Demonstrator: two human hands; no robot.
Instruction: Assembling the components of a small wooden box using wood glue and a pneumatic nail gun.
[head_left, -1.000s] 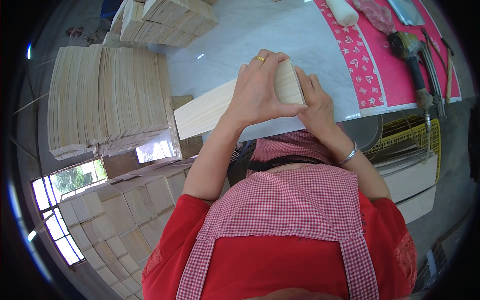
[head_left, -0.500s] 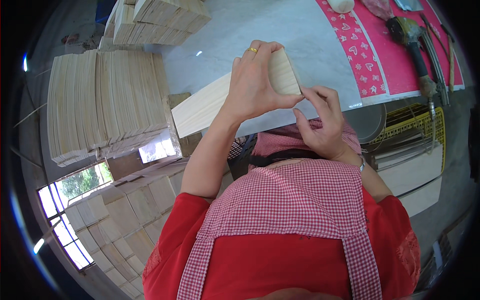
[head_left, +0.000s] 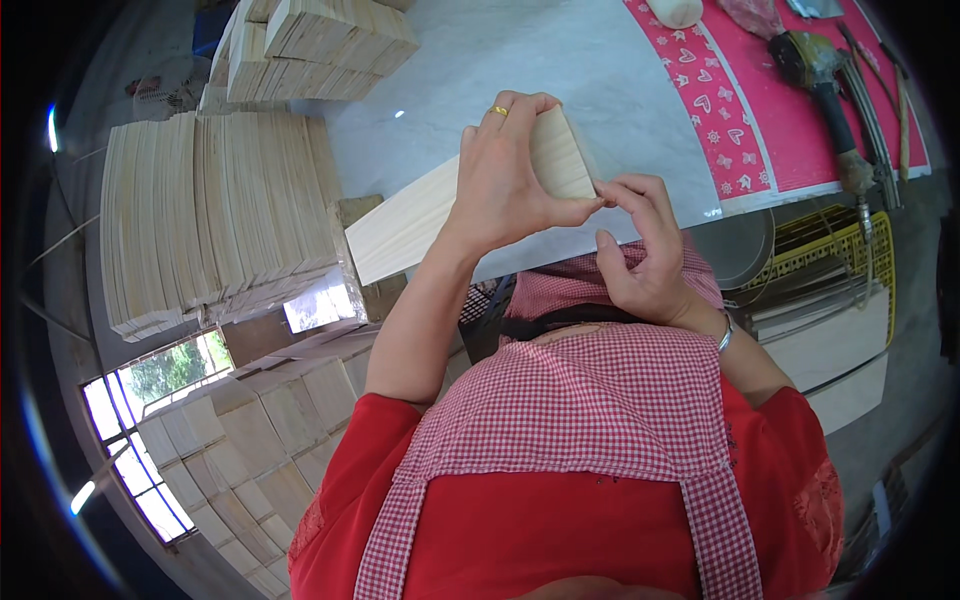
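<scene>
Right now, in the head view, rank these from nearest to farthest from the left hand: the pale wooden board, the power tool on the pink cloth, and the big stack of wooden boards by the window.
1. Pale wooden board: gripped by the left hand.
2. Big stack of wooden boards: to its left.
3. Power tool: far right, on the pink cloth.

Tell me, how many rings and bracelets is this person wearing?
2: a gold ring on the left hand gripping the wooden board, and a silver bracelet on the right wrist. Others may be hidden.
</scene>
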